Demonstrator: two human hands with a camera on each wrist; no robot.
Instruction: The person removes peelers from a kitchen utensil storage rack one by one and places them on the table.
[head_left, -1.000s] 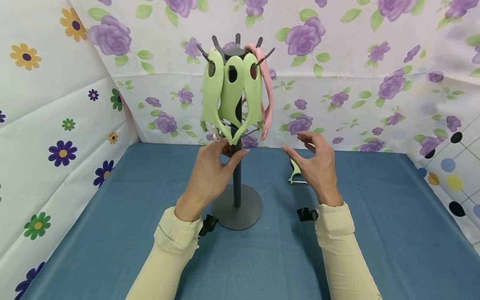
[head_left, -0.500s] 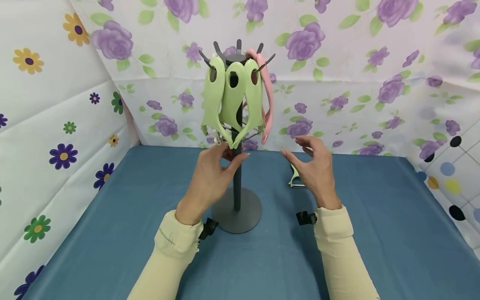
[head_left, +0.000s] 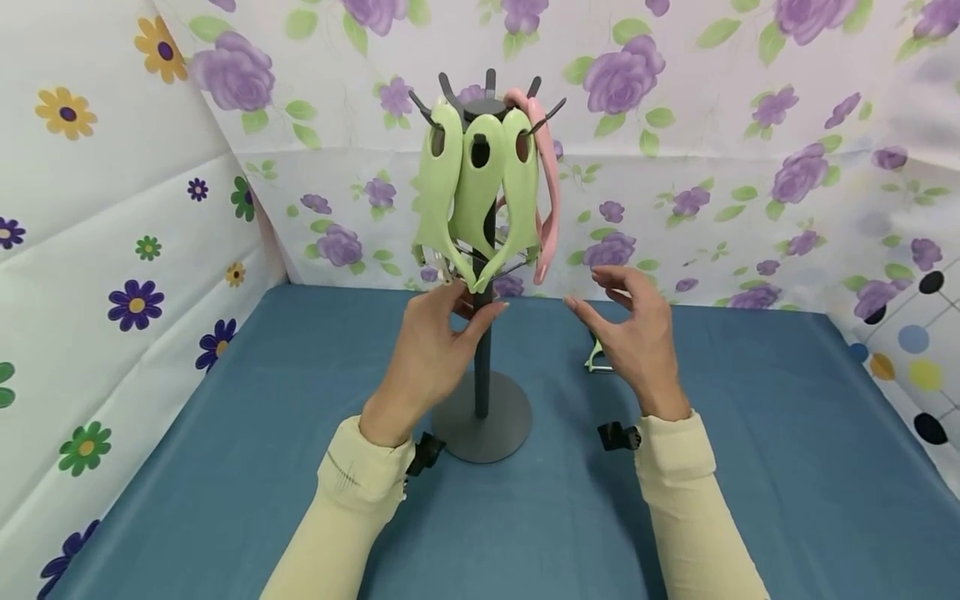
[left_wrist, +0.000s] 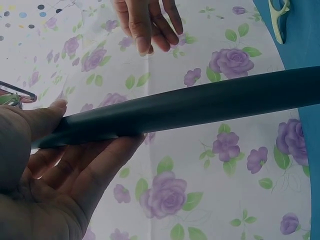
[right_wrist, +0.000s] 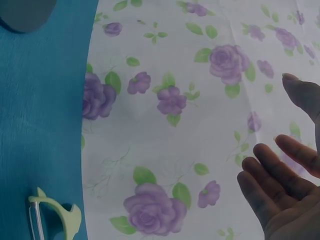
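My left hand (head_left: 431, 350) holds the dark grey pole (head_left: 482, 379) of an upright stand, just below the peelers hanging on it. In the left wrist view, the thumb lies on one side of the pole (left_wrist: 200, 107) and the fingers on the other. Light green peelers (head_left: 474, 200) hang by their handle holes from the stand's hooks, and a pink peeler (head_left: 551, 200) hangs at the right. My right hand (head_left: 637, 342) is in the air right of the stand, fingers loosely bent and apart, holding nothing. Behind it a green peeler (head_left: 595, 360) lies on the table, partly hidden.
The stand's round grey base (head_left: 483, 437) rests on a blue tablecloth (head_left: 517, 533). Several hooks (head_left: 491, 83) spread from its top. A flowered backdrop (head_left: 720, 167) rises behind the table, with patterned sheets at both sides.
The head view has shifted slightly. My left hand keeps its place on the pole, and my right hand stays almost still in the air.
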